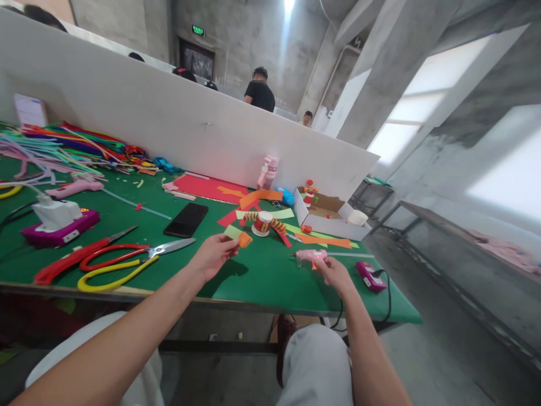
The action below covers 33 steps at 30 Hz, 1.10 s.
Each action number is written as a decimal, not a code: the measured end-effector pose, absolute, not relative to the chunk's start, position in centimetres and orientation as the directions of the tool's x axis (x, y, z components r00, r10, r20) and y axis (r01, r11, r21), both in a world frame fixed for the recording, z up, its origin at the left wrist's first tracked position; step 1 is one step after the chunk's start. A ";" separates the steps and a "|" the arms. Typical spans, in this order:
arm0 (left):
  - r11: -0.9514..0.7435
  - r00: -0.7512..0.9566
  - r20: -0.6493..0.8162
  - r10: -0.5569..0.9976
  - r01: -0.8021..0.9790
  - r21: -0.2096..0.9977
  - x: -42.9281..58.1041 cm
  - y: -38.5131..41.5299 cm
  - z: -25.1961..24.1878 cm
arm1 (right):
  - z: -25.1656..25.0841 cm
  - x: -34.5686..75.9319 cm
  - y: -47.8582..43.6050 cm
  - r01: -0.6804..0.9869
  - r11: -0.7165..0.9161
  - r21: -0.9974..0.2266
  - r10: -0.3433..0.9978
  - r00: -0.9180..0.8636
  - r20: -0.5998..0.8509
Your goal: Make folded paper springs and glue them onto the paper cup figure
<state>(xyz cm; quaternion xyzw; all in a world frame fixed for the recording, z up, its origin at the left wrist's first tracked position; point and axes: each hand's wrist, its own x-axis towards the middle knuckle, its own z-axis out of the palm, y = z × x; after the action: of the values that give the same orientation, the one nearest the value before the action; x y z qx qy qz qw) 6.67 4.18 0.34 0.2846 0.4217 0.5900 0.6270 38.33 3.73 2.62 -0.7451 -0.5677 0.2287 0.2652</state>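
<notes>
Between the fingertips of my left hand [214,255] is a folded paper strip [245,240], light green and orange, lifted a little above the table. My right hand [336,274] grips the handle of a pink glue gun [311,256], its nozzle pointing left and a clear glue stick running out behind it. Beyond both hands stands a small red and white paper cup [262,224] with folded orange and green paper arms on either side. Loose orange and green paper strips [323,241] lie to its right.
Left on the green table [262,276] are scissors [135,260], a red-handled cutter [84,256], a phone [186,220] and pipe cleaners [76,144]. A white box [329,223] holds a small figure. Purple power strips [371,276] sit at both sides. A white partition [190,121] stands behind.
</notes>
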 end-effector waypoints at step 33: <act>-0.162 -0.127 0.187 0.974 0.182 0.970 6.2 2.4 0.9 | -2.3 19.8 2.4 -0.659 -0.201 -0.725 0.973 -0.220 -0.069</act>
<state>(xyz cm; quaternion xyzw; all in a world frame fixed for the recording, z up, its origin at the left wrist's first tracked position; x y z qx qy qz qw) 6.24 2.42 0.92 0.5459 0.5292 0.5322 0.3724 19.81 2.37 -2.26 -0.2715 -0.2891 0.7257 0.5622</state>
